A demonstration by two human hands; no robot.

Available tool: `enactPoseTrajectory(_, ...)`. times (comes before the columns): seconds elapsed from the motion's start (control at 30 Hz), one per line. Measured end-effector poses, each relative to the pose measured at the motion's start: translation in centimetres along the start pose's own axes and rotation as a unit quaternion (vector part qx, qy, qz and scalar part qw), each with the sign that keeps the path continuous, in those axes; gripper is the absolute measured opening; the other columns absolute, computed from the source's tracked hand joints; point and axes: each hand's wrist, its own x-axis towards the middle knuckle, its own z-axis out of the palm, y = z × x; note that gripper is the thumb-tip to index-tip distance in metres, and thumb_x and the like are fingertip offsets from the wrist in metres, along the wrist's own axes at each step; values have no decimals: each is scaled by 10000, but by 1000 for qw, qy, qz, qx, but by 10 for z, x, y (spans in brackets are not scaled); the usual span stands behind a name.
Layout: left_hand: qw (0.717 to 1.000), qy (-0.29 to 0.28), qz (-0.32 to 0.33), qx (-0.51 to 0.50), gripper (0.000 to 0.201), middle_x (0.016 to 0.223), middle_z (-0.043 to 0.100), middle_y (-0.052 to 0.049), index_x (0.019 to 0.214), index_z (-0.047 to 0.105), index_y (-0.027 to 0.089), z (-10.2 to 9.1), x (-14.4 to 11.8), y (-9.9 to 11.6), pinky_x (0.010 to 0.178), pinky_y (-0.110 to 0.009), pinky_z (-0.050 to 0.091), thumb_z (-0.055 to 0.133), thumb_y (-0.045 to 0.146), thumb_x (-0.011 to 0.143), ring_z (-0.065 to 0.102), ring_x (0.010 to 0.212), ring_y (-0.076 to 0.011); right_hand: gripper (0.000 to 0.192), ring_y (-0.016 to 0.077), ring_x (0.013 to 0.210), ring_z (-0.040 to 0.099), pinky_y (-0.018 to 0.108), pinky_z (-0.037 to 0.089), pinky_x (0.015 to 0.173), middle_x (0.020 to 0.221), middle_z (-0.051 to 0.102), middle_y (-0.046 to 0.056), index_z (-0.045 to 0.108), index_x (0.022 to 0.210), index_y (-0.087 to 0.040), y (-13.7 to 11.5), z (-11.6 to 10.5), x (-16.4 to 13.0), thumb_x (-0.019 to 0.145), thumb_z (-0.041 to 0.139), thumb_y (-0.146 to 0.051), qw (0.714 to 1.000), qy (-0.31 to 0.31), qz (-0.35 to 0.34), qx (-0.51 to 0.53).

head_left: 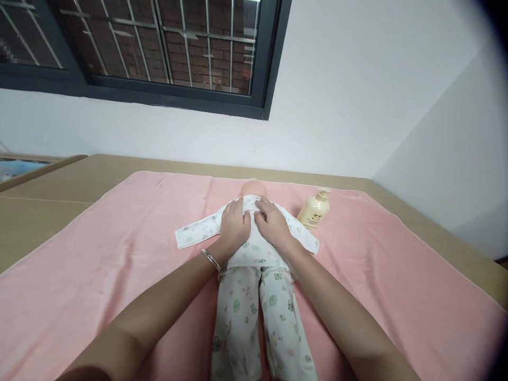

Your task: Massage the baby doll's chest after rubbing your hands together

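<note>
A pink towel [119, 275] is spread over a tan table [47, 206], with bare table left showing along the left, far and right edges. A baby doll [254, 188] is laid on its back near the middle of the towel, head towards the wall. The doll is seen already dressed: printed trousers [254, 323] are on both legs, and a printed top [198, 231] is on the body, its sleeves spread out to either side. What remains is judged to be the closing or smoothing of the top's front at the chest.

The left hand [235, 225] is laid flat on the doll's chest, fingers extended and together, nothing gripped. The right hand [273, 222] is placed just beside it, fingers slightly curled onto the cloth near the collar; whether a fold is pinched cannot be told. A bangle [210, 259] is worn on the left wrist.

A cream pump bottle [314, 211] is standing near the doll's sleeve, beside the right hand. Open towel is available on both sides.
</note>
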Motion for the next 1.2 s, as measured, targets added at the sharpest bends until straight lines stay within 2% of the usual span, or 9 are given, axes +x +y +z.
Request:
enactPoseTrajectory(0.23,1000,-3,10,-13,427,1272,572,-153,1286,492,98,0,0,-1,1073,-489,389,422,239,889,494,1209,-293,406,241,1345,390,434,256,1140,1391,499,114,600,1250,-142,-5,-5,1,888,431,-216,1000,-24,-8,-5)
enactPoseTrajectory(0.43,1000,-4,-3,1,414,1237,587,-153,1281,486,117,-9,0,5,1026,-486,427,411,225,889,524,1164,-289,418,174,1310,434,335,246,1154,1365,525,121,578,1259,-100,-7,-21,5,900,376,-169,995,100,-13,23)
enactPoseTrajectory(0.6,999,-11,-29,13,430,1227,600,-158,1277,500,117,-12,5,2,1023,-485,432,450,251,872,536,1168,-297,426,287,1371,345,490,254,1125,1442,423,163,534,1323,-117,-6,-26,7,937,412,-251,994,-93,-48,-24)
enactPoseTrajectory(0.7,998,-23,-54,-26,454,1246,601,-148,1268,521,130,-18,9,10,1049,-486,412,512,257,833,528,1192,-295,472,251,1381,337,424,277,1131,1473,379,152,488,1375,-123,-5,-62,12,933,429,-280,991,-123,-36,34)
enactPoseTrajectory(0.83,974,-37,-109,-196,435,1303,576,-113,1209,578,174,-26,13,45,1118,-468,337,567,249,780,495,1248,-270,517,200,1386,331,369,265,1149,1482,376,105,445,1412,-138,8,-135,13,939,401,-342,996,4,22,84)
enactPoseTrajectory(0.93,879,-115,-197,-418,400,1327,568,-106,1178,597,190,-22,24,87,1128,-437,332,557,332,807,484,1277,-251,573,218,1415,265,387,264,1152,1525,281,104,364,1455,-98,26,-169,10,940,367,-351,992,70,74,68)
enactPoseTrajectory(1.0,759,-189,-271,-560,473,1324,566,-145,1227,559,139,-15,38,113,1123,-372,347,488,418,851,500,1273,-226,610,236,1420,249,399,268,1149,1536,237,125,279,1483,-54,38,-176,10,937,343,-319,989,82,109,48)
enactPoseTrajectory(1.1,588,-278,-369,-664,670,1353,511,-231,1352,409,16,-1,66,141,1064,-323,411,341,503,898,519,1261,-229,602,234,1339,408,375,336,1105,1465,381,165,287,1478,-39,53,-170,12,898,320,-197,988,48,143,32)
enactPoseTrajectory(1.2,526,-249,-410,-702,722,1432,413,-241,1425,280,-7,14,89,154,960,-292,486,279,499,910,482,1297,-229,590,208,1269,495,329,384,1061,1389,488,161,383,1436,-54,62,-159,16,855,302,-122,989,14,145,39)
